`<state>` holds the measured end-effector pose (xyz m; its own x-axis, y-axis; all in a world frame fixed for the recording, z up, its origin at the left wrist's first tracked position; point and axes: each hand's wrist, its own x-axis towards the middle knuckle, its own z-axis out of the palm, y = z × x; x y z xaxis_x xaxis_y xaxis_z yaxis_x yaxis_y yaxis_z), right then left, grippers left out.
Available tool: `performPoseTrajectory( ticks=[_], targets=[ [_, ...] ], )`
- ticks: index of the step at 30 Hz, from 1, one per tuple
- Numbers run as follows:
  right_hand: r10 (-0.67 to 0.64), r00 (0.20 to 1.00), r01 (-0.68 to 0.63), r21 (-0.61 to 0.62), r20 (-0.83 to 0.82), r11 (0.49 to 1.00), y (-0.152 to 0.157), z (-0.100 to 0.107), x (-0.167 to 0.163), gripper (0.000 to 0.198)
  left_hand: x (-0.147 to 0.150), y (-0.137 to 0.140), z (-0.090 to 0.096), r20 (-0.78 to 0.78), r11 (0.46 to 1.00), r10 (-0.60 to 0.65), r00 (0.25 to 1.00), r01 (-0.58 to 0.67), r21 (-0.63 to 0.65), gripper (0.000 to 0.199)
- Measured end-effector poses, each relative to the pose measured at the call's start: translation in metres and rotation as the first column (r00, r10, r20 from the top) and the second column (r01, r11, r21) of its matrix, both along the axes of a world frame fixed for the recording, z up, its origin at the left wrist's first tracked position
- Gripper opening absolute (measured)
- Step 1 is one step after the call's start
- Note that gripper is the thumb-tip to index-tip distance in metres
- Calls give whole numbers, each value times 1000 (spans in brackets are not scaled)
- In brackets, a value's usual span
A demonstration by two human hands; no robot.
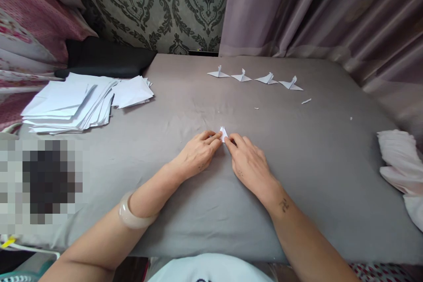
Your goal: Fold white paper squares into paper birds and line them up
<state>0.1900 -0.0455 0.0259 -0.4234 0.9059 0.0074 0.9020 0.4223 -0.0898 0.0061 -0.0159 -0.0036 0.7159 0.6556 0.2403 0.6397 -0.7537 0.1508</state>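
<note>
Grey damask-patterned wall (pixel 167 13), mauve curtain (pixel 264 9) — hanging in folds — pink floral fabric (pixel 39 13), grey cloth-covered surface (pixel 330 163)

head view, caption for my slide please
Left hand and right hand hold a small folded paper on a grey cloth, with four winged paper figures in a row beyond.

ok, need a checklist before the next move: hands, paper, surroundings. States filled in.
1. Left hand at the small folded paper: ok, fingertips at its left side.
2. Right hand at the same piece: ok, fingertips at its right side.
3. Creases lined up: cannot tell, too small and partly covered by fingers.
4. Row of four folded pieces apart from the hands: ok, beyond them on the grey cover.
5. Paper stack untouched: ok, off to the left.
6. Cover free of scraps: not ok, a white strip lies near the row's right end.
</note>
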Motion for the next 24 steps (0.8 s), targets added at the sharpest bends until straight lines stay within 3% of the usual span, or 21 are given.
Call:
performPoseTrajectory(
  ticks=[8,15,17,20,24],
  targets=[
    [-20,993,22,-14,119,1000,-2,5,-13,49,-2,-4,13,-94,995,54,994,-62,-83,34],
    [-12,999,13,-24,40,1000,-3,6,-7,43,8,-16,16,-179,992,110,978,-120,-44,37],
    [-23,1000,23,-17,-18,1000,-2,4,-3,40,9,-16,13,-132,990,128,983,-135,-44,36],
    [-98,981,96,-20,-168,995,2,-2,0,33,7,-11,6,60,982,175,983,-169,-88,29],
    [-264,886,252,-81,-381,964,12,-11,-1,16,4,-2,1,267,941,317,910,-266,-209,15]
  ],
)
